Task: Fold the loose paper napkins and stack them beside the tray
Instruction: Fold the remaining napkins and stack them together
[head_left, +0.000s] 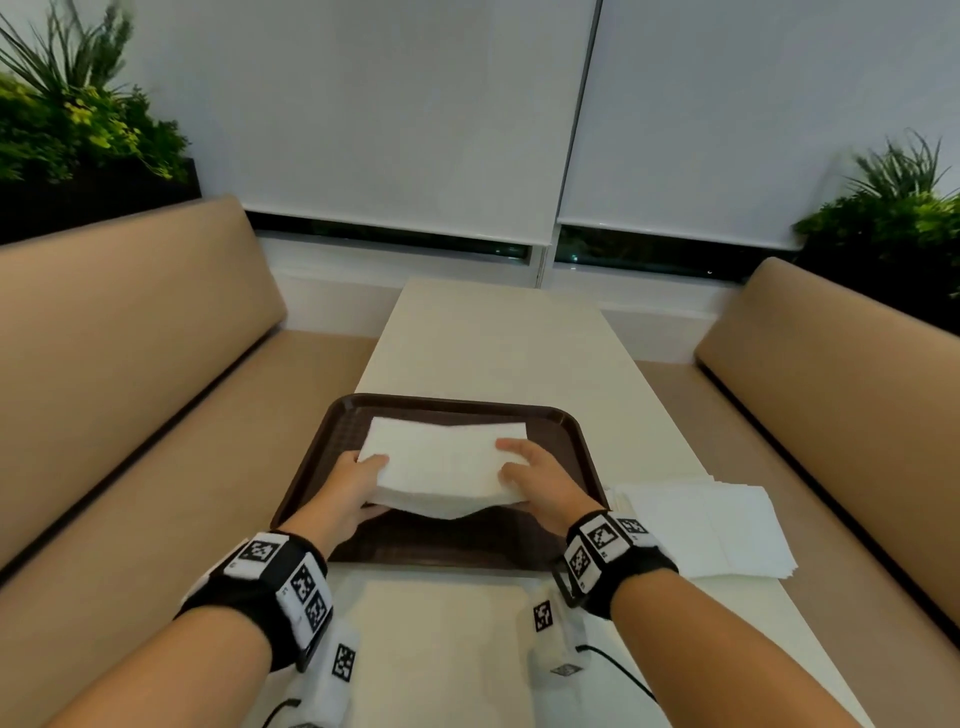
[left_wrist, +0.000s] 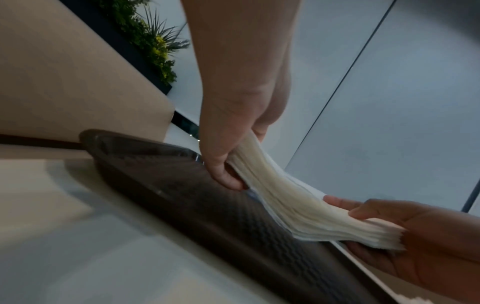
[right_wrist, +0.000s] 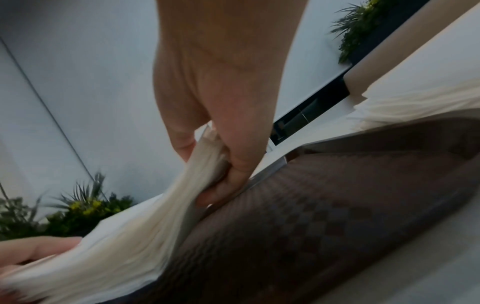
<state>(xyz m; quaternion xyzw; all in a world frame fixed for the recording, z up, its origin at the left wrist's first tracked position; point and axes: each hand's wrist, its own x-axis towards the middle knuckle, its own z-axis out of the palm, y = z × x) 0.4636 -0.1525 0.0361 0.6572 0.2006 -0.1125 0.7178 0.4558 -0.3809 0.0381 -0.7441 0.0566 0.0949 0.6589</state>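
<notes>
Both grips are clamped on one thick wad of white paper napkins: the left hand pinches its left end and the right hand its right end, holding it sagging just above the brown tray. The tray lies on the pale worktop, with a flat napkin stack just beside its right edge.

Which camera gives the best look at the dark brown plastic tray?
The head view: the dark brown plastic tray shows nearly whole on the table. Both wrist views catch only a slanted part of its textured floor.
</notes>
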